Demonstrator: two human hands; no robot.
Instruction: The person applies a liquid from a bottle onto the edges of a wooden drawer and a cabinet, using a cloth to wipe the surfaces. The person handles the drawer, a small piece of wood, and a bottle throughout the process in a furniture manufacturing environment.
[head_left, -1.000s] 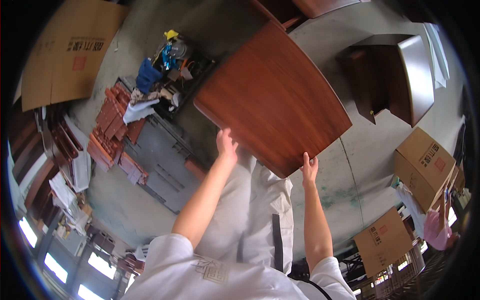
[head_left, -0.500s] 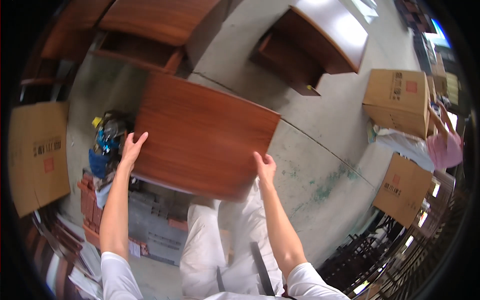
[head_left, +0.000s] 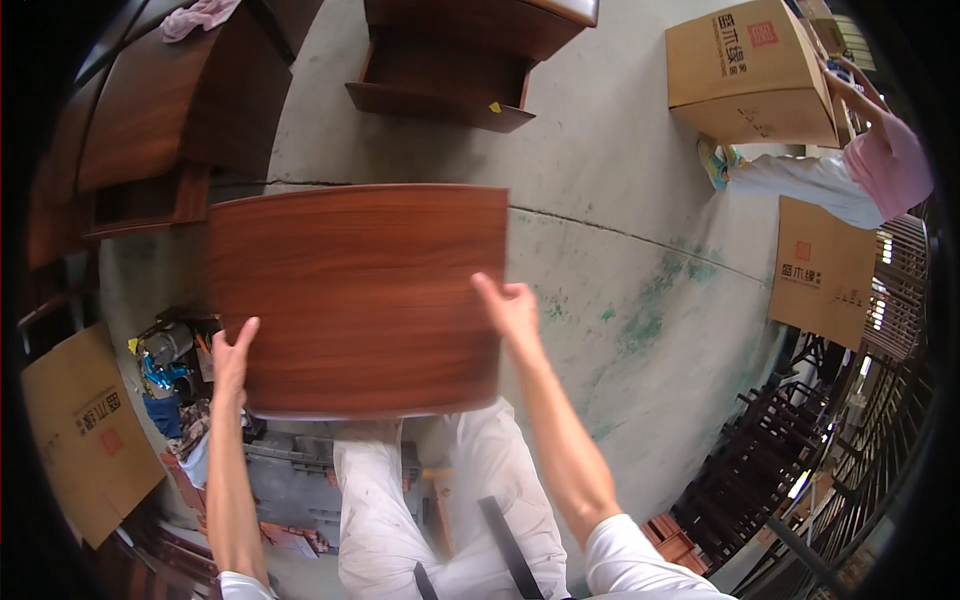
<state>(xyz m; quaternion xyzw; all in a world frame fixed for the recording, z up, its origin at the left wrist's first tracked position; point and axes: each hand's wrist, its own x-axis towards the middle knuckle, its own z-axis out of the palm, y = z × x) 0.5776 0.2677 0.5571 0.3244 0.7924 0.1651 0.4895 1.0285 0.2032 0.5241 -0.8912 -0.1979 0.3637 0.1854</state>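
Note:
A reddish-brown wooden panel (head_left: 365,290) with clear grain is held up level in front of my legs. Its far edge runs straight across, and its near edge bows slightly. My left hand (head_left: 231,360) grips its near left side, thumb on top. On the right side, my right hand (head_left: 510,310) has its thumb over the surface and its fingers round the edge. The panel hides its own underside and most of the fingers beneath it.
Ahead stands a wooden cabinet with a pulled-out drawer (head_left: 440,106). More wooden cabinets (head_left: 150,110) fill the far left. Tools (head_left: 165,360) lie beside a grey crate (head_left: 290,480). At right, a person in pink (head_left: 885,165) handles a large carton (head_left: 750,80); flat cardboard (head_left: 825,270) leans nearby.
The panel has turned so its far edge lies nearly level in view, and it sits further left. My view has swung right. Both hands keep their hold.

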